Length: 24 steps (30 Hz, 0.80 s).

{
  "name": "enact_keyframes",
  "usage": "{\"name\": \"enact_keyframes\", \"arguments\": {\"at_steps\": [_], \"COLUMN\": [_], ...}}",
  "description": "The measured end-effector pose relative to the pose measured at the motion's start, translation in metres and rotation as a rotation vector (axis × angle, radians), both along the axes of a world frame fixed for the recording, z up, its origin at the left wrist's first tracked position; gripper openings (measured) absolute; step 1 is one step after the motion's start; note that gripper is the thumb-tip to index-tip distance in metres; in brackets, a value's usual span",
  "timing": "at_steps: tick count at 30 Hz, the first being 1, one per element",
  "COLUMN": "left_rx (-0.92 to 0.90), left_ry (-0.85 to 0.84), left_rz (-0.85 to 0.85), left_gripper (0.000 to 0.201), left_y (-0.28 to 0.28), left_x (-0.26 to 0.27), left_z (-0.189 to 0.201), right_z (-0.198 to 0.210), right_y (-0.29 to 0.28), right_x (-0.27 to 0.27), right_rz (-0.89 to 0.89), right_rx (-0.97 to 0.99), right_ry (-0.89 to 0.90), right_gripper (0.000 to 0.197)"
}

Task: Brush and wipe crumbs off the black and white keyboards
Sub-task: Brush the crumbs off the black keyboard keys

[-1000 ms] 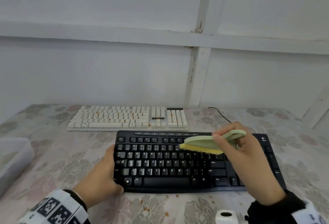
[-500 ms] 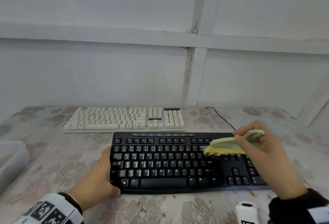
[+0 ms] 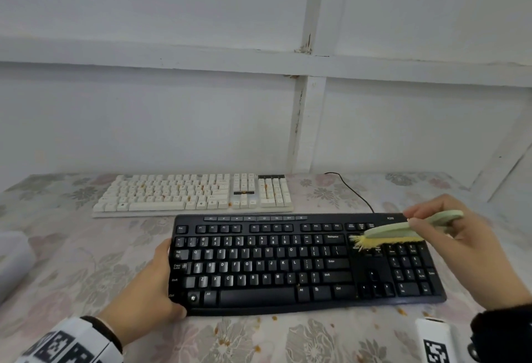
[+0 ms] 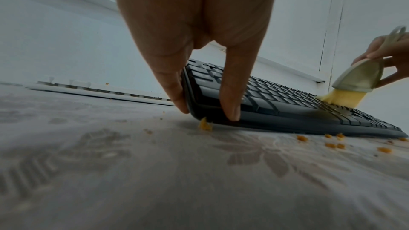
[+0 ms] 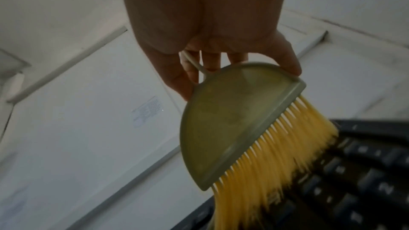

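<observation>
A black keyboard lies lengthwise across a floral tablecloth, its long axis running left to right in front of the person and its key legends facing them. It is a full-size board with a number pad at the right end and a row of small media buttons along the far edge; few crumbs show on its keys. Just behind it and set further left, parallel and nearly touching, sits a white keyboard whose keys are dotted with orange crumbs, a black cable trailing off to the right. More orange crumbs are scattered on the cloth along the black keyboard's near edge.

The left hand grips the black keyboard's left end, thumb on the near corner and fingers along its side. The right hand pinches a pale green hand brush with yellow bristles; its half-round head points left, the bristles pressed onto the keys between the main block and the number pad.

Compared with a second earlier, the brush has travelled right from the centre of the keyboard to its right-hand section, and the right end of the board is now uncovered. A translucent container sits at the table's left edge.
</observation>
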<state>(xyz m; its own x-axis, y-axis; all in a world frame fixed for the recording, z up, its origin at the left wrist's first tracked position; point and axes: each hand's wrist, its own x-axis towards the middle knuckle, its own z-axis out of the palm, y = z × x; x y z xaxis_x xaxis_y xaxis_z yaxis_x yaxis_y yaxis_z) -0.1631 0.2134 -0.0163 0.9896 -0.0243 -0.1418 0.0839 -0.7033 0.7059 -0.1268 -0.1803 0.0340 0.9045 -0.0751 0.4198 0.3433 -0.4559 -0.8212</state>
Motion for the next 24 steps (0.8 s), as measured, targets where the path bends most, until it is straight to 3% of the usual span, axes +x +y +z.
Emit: {"name": "enact_keyframes", "arguments": {"at_steps": [4,8,10,14,16,19,21,24], "left_rx": [-0.015,-0.026,-0.018,-0.003,0.011,0.026,0.033,0.024], "left_ry": [0.009,0.012,0.019,0.016,0.004,0.023,0.025,0.022], "left_rz": [0.012,0.018,0.018,0.018,0.02,0.023,0.019,0.02], "left_gripper": [0.094,0.094,0.094,0.095,0.092,0.095,0.096,0.091], "left_y": [0.0,0.001,0.001,0.001,0.0,0.0,-0.001,-0.002], "left_x": [0.0,0.001,0.001,0.001,0.001,0.001,0.0,0.0], "left_z": [-0.001,-0.002,-0.003,-0.003,-0.002,-0.001,0.0,0.002], "right_z": [-0.003,-0.004,0.0,-0.003,-0.008,-0.006,-0.004,-0.008], "right_y": [-0.003,-0.019,-0.023,-0.022,-0.029,-0.042,-0.046,-0.048], "right_x": [0.0,0.003,0.002,0.0,0.002,0.001,-0.001,-0.002], "right_rz": [0.04,-0.061,-0.087,0.011,-0.022,-0.113,-0.119,-0.078], "right_rx": [0.036,-0.035,-0.012,0.038,-0.025,-0.036,0.004,0.05], "right_ry": [0.044,0.021,-0.002,0.045,0.058,0.025,-0.002,0.045], "right_gripper": [0.013,0.02,0.01,0.012,0.016,0.006,0.018,0.056]}}
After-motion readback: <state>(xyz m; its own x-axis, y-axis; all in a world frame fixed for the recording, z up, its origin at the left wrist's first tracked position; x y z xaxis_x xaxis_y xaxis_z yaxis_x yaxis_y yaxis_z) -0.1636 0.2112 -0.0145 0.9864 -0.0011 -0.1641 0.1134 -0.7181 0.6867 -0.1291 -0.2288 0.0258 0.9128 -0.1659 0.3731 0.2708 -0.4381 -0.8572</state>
